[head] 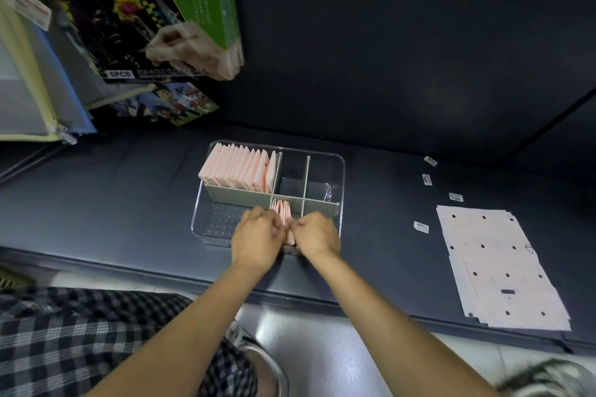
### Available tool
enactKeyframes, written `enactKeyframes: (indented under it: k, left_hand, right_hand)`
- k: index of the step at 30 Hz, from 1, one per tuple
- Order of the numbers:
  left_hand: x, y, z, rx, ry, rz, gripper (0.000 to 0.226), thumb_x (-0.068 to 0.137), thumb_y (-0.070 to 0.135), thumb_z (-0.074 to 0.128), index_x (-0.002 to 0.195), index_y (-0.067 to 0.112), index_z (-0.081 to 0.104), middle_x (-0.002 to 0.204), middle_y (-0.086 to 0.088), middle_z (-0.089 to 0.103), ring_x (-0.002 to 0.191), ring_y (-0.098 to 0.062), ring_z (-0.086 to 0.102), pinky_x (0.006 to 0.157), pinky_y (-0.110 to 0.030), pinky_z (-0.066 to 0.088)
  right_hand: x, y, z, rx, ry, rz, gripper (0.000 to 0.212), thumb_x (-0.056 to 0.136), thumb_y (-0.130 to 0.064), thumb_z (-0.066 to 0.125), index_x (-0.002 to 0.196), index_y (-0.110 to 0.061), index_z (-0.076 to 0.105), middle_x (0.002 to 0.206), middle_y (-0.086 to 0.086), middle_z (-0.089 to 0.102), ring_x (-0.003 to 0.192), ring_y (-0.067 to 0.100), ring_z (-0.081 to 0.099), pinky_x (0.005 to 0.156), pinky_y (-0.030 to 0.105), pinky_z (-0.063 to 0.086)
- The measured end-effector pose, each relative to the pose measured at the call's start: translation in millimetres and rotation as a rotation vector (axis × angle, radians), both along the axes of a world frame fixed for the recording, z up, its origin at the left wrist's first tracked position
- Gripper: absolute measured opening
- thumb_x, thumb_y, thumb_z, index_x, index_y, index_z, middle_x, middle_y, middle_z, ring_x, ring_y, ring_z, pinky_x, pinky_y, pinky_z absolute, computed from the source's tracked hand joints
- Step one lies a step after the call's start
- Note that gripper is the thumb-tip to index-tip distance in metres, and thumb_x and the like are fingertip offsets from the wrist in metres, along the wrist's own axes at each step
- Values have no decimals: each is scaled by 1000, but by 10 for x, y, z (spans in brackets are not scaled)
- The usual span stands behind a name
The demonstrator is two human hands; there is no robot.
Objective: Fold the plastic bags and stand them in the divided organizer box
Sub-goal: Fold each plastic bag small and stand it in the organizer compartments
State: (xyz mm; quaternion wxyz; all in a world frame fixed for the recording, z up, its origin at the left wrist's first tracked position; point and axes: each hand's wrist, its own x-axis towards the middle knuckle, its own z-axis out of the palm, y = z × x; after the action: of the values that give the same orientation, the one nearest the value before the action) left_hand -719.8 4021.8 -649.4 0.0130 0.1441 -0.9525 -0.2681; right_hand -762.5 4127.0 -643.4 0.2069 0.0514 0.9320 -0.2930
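Both hands in the organizer box [335,171], near-middle compartment. Left hand [256,237] and right hand [317,234] pinch folded pink bags [281,209] w/ narrow grip. Bags look thin, light, slippery, prob. spring open; best held at top edges.

- The clear organizer box [341,171] has grey dividers [238,194] cutting it into cells, so you can only really go in from above.
- Back-left cell is jammed with a row of folded pink bags [240,169], no room there.
- The two back-right cells look bare, and so does the front-left one with the dotted floor.
- Both hands, left hand [256,237] and right hand [317,234], crowd the front-middle cell around a few standing folded bags [281,209].
- Right of the box, little labels [421,226] and a flat bag stack [496,264] lie low on the dark tabletop [96,190].
- Back-left, boxed toys [145,10] overhang the surface.
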Motion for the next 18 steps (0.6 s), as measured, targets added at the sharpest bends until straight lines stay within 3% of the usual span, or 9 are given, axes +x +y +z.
enactKeyframes:
  k: [4, 8, 10, 13, 16, 18]
  left_hand:
    - [24, 11, 14, 10, -11, -28, 16, 87, 30, 62, 93, 15, 62, 102, -5, 55, 103, -24, 47, 81, -35, 43]
    - [16, 74, 91, -18, 10, -24, 11, 85, 20, 64, 93, 11, 63, 101, -10, 55, 102, -29, 49, 81, -38, 44]
    - [-11, 175, 168, -15, 104, -58, 6, 84, 13, 64, 89, 9, 63, 96, -12, 56, 97, -31, 50, 79, -40, 45]
    - [-37, 451, 285, 14, 240, -230, 5, 82, 9, 67, 85, 8, 63, 89, -9, 58, 88, -30, 53, 76, -39, 45]
    - [-5, 801, 291, 3, 243, -432, 5, 83, 12, 67, 85, 11, 63, 85, -6, 58, 84, -28, 55, 74, -37, 44]
    - [34, 1000, 198, -28, 181, -557, 7, 87, 18, 62, 92, 14, 63, 93, -4, 59, 91, -26, 55, 80, -36, 44]
  right_hand:
    - [-5, 69, 41, -33, -42, 68, 44, 92, -50, 46, 81, -14, 68, 96, 13, 69, 94, 31, 63, 74, 31, 46]
    - [50, 433, 131, -174, 101, 124, 44, 94, -40, 47, 58, -17, 57, 66, 7, 68, 72, 24, 65, 70, 34, 53]
    - [110, 833, 130, -205, 213, 85, 34, 93, -35, 53, 63, -22, 61, 61, 1, 68, 64, 13, 63, 68, 32, 52]
    - [170, 1634, 45, -123, 296, -13, 13, 90, -27, 60, 91, -22, 72, 85, -1, 73, 80, 14, 67, 77, 31, 51]
    - [243, 2505, -95, 6, 311, -139, 19, 87, -18, 65, 105, -13, 69, 103, 7, 67, 96, 25, 62, 86, 34, 48]
    - [323, 2979, -183, 129, 266, -200, 33, 84, -22, 69, 115, -12, 64, 113, 9, 61, 107, 28, 55, 89, 33, 44]
